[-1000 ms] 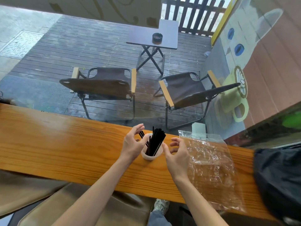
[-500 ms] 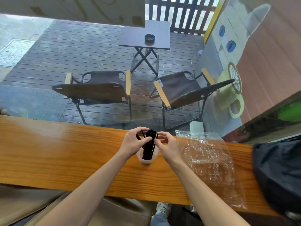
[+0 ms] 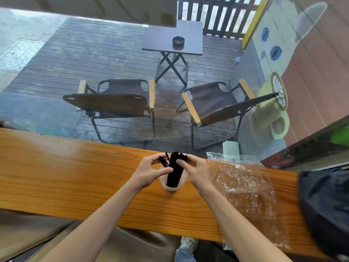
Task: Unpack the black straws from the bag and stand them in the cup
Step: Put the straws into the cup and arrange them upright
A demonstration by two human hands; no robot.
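Observation:
A bundle of black straws (image 3: 174, 172) stands in a pale translucent cup (image 3: 172, 186) on the wooden counter (image 3: 75, 176). My left hand (image 3: 151, 172) pinches the straws from the left, thumb and fingers closed on them above the cup rim. From the right, my right hand (image 3: 196, 170) grips the same bundle near its top. A few straws splay out to the left behind my left fingers. The clear plastic bag (image 3: 243, 188) lies flat and crumpled on the counter right of the cup, and I see no straws in it.
A dark fabric item (image 3: 326, 208) lies on the counter's right end, beside the bag. Behind the counter is a window onto a deck with two folding chairs (image 3: 117, 103) and a small table (image 3: 173, 40). A stool seat shows below the counter's near edge.
Both hands have closed in from either side of the cup onto the straws. The straws, leaning right a second ago, now stand gathered upright.

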